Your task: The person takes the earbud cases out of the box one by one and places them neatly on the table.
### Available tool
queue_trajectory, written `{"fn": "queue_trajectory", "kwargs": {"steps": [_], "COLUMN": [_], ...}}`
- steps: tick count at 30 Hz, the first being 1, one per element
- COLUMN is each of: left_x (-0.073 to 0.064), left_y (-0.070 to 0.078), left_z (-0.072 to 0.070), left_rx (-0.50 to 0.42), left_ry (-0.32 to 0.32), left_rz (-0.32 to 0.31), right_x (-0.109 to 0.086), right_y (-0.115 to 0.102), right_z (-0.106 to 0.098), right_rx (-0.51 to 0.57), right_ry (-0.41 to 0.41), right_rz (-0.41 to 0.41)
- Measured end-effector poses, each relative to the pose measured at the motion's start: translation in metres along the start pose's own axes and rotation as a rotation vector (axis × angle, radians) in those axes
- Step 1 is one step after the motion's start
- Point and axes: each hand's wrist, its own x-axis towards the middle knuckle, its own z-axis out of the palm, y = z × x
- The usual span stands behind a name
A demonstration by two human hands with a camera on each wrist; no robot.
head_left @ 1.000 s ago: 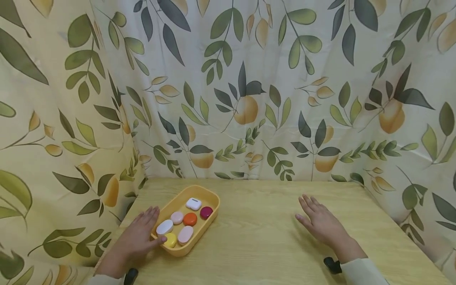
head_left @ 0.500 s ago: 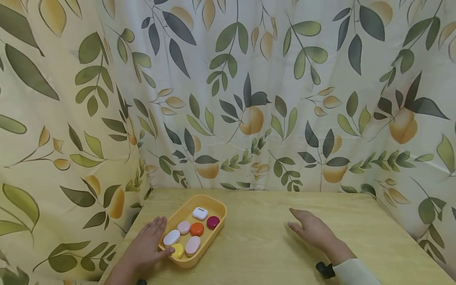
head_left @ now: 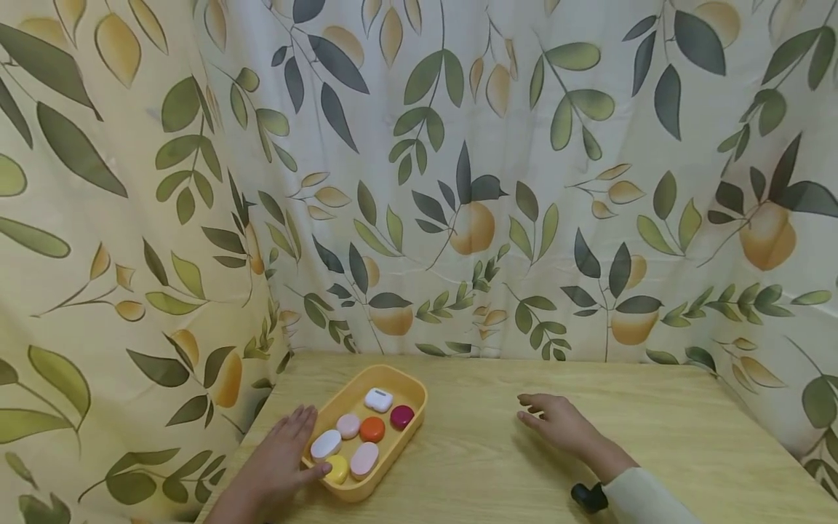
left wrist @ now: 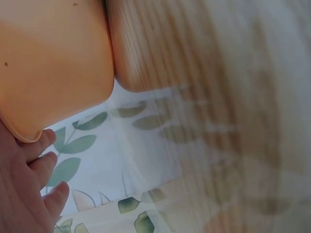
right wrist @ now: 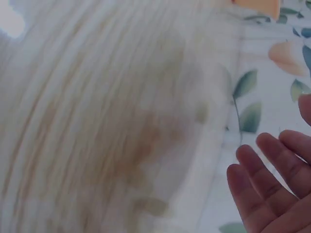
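The grip of the left hand (head_left: 278,455) is spread wide: nearly straight fingers lie along the left wall of the yellow tray (head_left: 396,453), and the thumb reaches over its rim. The grip of the right hand (head_left: 559,423) is slack, its fingers slightly bent round nothing, well right of the tray. Near that wrist are a black device (head_left: 589,498) and a white sleeve (head_left: 644,498).

Only the left wrist view shows the tray's outer wall, dotted with dark specks, and the fingertips beside its rim; the right wrist view gives the right fingers' inner side. Only the head view shows the contents. Near to far, these are a yellow round piece (head_left: 337,469), partly behind the left thumb, a pink oval (head_left: 364,460), a white oval (head_left: 326,445), an orange disc (head_left: 372,429), a pale pink disc (head_left: 348,426), a crimson disc (head_left: 402,417) and a white case (head_left: 378,399).

The tray, round-cornered and slanting far-right, sits on the bench's (head_left: 471,429) left part. Beyond hangs a leaf-and-fruit curtain (head_left: 458,291).
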Motion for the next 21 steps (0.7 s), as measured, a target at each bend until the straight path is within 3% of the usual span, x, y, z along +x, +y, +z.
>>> {"fn": "queue_trajectory", "kwargs": {"steps": [4,15,21], "left_x": [-0.001,0.002,0.001], "left_y": [0.002,0.006,0.002], "left_z": [-0.002,-0.001,-0.003], "left_rx": [0.011,-0.001,-0.015], "left_ry": [0.001,-0.034,-0.062], "left_rz": [0.002,-0.027,-0.039], "right_x": [0.008,0.035,0.056], "right_y": [-0.004,-0.02,-0.042], "right_z": [0.007,0.014,0.022], "right_rx": [0.074,0.155,0.375], "right_ry": [-0.025,-0.092,-0.154], "right_rz": [-0.034,-0.051,-0.013]}}
